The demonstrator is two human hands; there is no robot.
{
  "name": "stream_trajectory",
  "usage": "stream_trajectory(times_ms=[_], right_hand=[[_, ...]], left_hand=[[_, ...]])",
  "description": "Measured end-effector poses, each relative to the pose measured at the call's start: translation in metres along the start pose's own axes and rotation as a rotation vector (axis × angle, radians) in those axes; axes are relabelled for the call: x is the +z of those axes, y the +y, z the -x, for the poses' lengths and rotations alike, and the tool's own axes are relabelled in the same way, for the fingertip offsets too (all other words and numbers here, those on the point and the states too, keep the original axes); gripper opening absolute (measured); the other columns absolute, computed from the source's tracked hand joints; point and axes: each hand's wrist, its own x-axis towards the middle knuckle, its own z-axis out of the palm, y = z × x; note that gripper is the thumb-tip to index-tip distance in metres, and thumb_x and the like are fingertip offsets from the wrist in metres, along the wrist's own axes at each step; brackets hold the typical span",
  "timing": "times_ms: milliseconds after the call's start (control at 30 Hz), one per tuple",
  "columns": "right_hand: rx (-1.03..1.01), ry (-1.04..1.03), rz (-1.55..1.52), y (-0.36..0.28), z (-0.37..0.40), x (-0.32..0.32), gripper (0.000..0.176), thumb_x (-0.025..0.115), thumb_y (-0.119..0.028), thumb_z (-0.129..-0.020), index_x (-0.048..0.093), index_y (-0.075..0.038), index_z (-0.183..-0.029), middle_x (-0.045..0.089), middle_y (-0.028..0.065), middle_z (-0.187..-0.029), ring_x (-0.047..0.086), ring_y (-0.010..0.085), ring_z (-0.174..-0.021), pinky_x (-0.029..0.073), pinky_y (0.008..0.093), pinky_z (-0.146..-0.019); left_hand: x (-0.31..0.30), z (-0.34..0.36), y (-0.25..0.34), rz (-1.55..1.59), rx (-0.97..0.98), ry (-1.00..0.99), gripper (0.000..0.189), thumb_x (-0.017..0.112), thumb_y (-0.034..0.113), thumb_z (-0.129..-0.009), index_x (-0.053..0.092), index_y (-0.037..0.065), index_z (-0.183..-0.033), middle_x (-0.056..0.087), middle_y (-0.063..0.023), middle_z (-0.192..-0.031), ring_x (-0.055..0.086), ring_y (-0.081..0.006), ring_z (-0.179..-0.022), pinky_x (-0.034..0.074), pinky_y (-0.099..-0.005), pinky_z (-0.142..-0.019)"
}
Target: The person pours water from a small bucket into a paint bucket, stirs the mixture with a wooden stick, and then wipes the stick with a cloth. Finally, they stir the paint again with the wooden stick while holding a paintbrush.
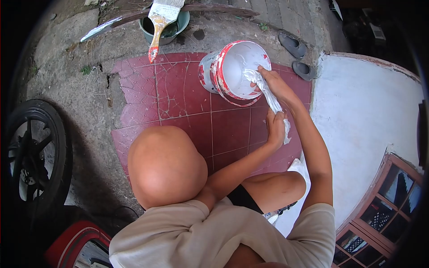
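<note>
White, paint-smeared sheeting (271, 99) is stretching like a twisted rope between my two grips in the head view. My right grip (272, 85) is closing tight around its far end, fingers curling over the sheeting just where it is meeting the mouth of the paint bucket (206, 71). My left grip (275, 129) is clamping the near end, closer to my body, and a short white tail is hanging out beneath it. Neither grip is standing wide; both are wrapping fully around the sheeting, one just beyond the other.

Touching my right grip, the bucket is lying tilted on its side on the red floor tiles (187, 107), its mouth turning up toward that grip. Its inside is showing white all over, and its outer wall is showing red and white under smears of paint.

Well beyond the bucket, far to the left of both grips, a wide paintbrush (158, 27) is resting across a green bowl (182, 23), its handle pointing back toward the tiles. Just past my right grip, a pair of grey sandals (292, 44) is lying on the concrete. To the right of both grips a white wall (366, 116) is rising, and far off to the left a motorcycle tyre (56, 134) is standing.
</note>
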Motion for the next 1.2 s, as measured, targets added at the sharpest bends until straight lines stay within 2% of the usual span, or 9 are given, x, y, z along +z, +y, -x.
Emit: stream_trajectory(times_ms=[233, 367, 500, 667, 767, 900, 1000, 1133, 1200], right_hand=[[-0.048, 0.010, -0.102, -0.003, 0.001, 0.006, 0.028, 0.058, -0.020, -0.088, 0.066, 0.005, -0.098, 0.066, 0.0082, -0.080, 0.054, 0.0090, -0.063, 0.045, 0.0263, -0.059], [-0.265, 0.090, 0.207, 0.017, -0.011, 0.011, 0.022, 0.061, -0.018, -0.083, 0.069, 0.001, -0.093, 0.067, 0.0108, -0.069, 0.060, 0.0117, -0.060, 0.048, 0.0277, -0.061], [-0.200, 0.192, 0.303, 0.001, 0.003, 0.023, 0.024, 0.061, -0.018, -0.086, 0.067, 0.003, -0.096, 0.067, 0.0102, -0.072, 0.062, 0.0112, -0.062, 0.048, 0.0267, -0.059], [-0.225, 0.181, 0.393, -0.005, 0.009, 0.022, 0.035, 0.060, -0.024, -0.087, 0.063, 0.004, -0.107, 0.068, 0.0176, -0.079, 0.065, 0.0181, -0.070, 0.051, 0.0304, -0.066], [-0.327, 0.252, 0.472, -0.001, 0.012, 0.019, 0.055, 0.059, -0.035, -0.085, 0.055, 0.010, -0.116, 0.066, 0.0235, -0.078, 0.067, 0.0248, -0.069, 0.050, 0.0358, -0.071], [-0.298, 0.225, 0.194, 0.006, 0.022, -0.001, 0.065, 0.056, -0.044, -0.087, 0.049, 0.011, -0.122, 0.061, 0.0274, -0.106, 0.061, 0.0277, -0.100, 0.046, 0.0340, -0.086], [-0.416, 0.305, 0.023, 0.009, 0.054, -0.025, 0.059, 0.053, -0.041, -0.090, 0.049, 0.006, -0.125, 0.062, 0.0222, -0.108, 0.061, 0.0257, -0.098, 0.046, 0.0332, -0.087], [-0.392, 0.310, -0.017, 0.057, 0.098, -0.059, 0.044, 0.048, -0.028, -0.092, 0.047, -0.004, -0.129, 0.058, 0.0153, -0.117, 0.053, 0.0204, -0.111, 0.041, 0.0328, -0.093], [-0.290, 0.146, -0.069, 0.093, 0.117, -0.068, 0.055, 0.053, -0.018, -0.087, 0.034, -0.007, -0.137, 0.051, 0.0134, -0.125, 0.047, 0.0206, -0.118, 0.039, 0.0333, -0.096]], left_hand=[[-0.004, -0.001, -0.005, -0.026, 0.007, 0.000, 0.030, 0.040, 0.001, -0.074, 0.048, 0.001, -0.103, 0.052, -0.0043, -0.079, 0.049, -0.0121, -0.067, 0.042, -0.0275, -0.061], [-0.003, 0.000, -0.004, -0.048, 0.013, 0.020, 0.035, 0.040, 0.000, -0.076, 0.048, 0.000, -0.110, 0.053, -0.0043, -0.081, 0.050, -0.0119, -0.069, 0.042, -0.0272, -0.064], [-0.005, 0.000, -0.007, -0.100, 0.018, 0.044, 0.037, 0.038, 0.001, -0.079, 0.047, -0.001, -0.115, 0.054, -0.0049, -0.086, 0.050, -0.0114, -0.072, 0.042, -0.0275, -0.066], [-0.004, 0.003, 0.000, -0.167, 0.022, 0.041, 0.038, 0.038, 0.002, -0.081, 0.045, -0.001, -0.118, 0.054, -0.0054, -0.089, 0.050, -0.0111, -0.074, 0.041, -0.0276, -0.065], [-0.006, -0.002, -0.002, -0.189, 0.062, 0.023, 0.039, 0.039, 0.001, -0.080, 0.043, -0.001, -0.118, 0.052, -0.0051, -0.087, 0.049, -0.0109, -0.073, 0.040, -0.0269, -0.064], [-0.006, -0.002, 0.007, -0.275, 0.123, -0.038, 0.038, 0.042, 0.001, -0.077, 0.043, -0.002, -0.115, 0.050, -0.0047, -0.085, 0.047, -0.0107, -0.071, 0.040, -0.0257, -0.064], [-0.005, -0.008, 0.007, -0.390, 0.164, -0.115, 0.041, 0.044, 0.008, -0.076, 0.041, -0.001, -0.116, 0.049, -0.0059, -0.089, 0.047, -0.0125, -0.077, 0.040, -0.0267, -0.070], [0.003, -0.007, 0.022, -0.460, 0.123, -0.277, 0.051, 0.043, 0.014, -0.078, 0.034, 0.000, -0.126, 0.044, -0.0098, -0.108, 0.046, -0.0186, -0.096, 0.039, -0.0316, -0.085], [0.007, -0.005, 0.027, -0.475, 0.094, -0.391, 0.056, 0.042, 0.014, -0.078, 0.030, 0.000, -0.130, 0.042, -0.0107, -0.114, 0.046, -0.0200, -0.101, 0.038, -0.0322, -0.089]])
